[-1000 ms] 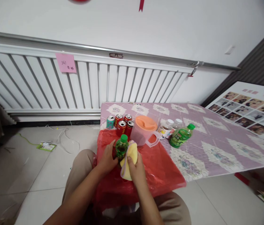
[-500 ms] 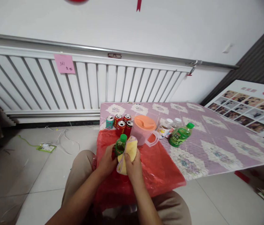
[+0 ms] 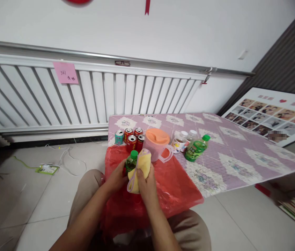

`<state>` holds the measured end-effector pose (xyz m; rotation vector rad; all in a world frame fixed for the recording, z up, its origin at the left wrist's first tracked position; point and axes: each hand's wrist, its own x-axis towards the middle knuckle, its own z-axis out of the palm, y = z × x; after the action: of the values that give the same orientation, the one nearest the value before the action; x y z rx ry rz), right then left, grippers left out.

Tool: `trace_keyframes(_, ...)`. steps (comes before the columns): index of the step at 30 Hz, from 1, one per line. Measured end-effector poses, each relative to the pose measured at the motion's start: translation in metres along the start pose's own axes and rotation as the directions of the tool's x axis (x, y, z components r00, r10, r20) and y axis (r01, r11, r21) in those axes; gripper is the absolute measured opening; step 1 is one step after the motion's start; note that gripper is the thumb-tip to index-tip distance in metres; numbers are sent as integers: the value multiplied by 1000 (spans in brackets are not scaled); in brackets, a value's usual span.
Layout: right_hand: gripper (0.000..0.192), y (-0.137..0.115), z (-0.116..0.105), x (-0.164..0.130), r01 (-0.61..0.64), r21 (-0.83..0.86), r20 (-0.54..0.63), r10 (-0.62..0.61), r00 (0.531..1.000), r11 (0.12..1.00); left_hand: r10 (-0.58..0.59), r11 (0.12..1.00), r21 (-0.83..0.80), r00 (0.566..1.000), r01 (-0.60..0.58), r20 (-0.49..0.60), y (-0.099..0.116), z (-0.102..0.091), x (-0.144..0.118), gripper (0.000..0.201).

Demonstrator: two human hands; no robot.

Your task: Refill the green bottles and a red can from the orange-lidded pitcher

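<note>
My left hand (image 3: pixel 115 178) grips a small green bottle with a green cap (image 3: pixel 131 161), held upright over a red plastic sheet (image 3: pixel 173 181). My right hand (image 3: pixel 146 184) holds a yellow cloth (image 3: pixel 140 167) pressed against the bottle's right side, covering much of it. Both hands are close together above my lap.
A low table with a purple patterned cover (image 3: pixel 236 153) carries several cans (image 3: pixel 130 137), a pink pitcher with an orange lid (image 3: pixel 157 143), two small white-capped bottles (image 3: pixel 185 139) and a second green bottle (image 3: pixel 194 149) lying tilted. A white radiator (image 3: pixel 84 94) runs behind. A power strip (image 3: pixel 46 169) lies on the floor.
The yellow cloth has slid up the bottle's side with my right hand. The camera view has shifted slightly, moving everything a little left.
</note>
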<state>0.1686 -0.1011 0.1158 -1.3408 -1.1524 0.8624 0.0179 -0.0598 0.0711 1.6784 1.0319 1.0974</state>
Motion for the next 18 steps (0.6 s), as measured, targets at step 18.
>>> trace_keyframes(18,53,25,-30,-47,-453,264,335,360,871,851,-71,993,93,996,76,-58,-13,2,-4,70)
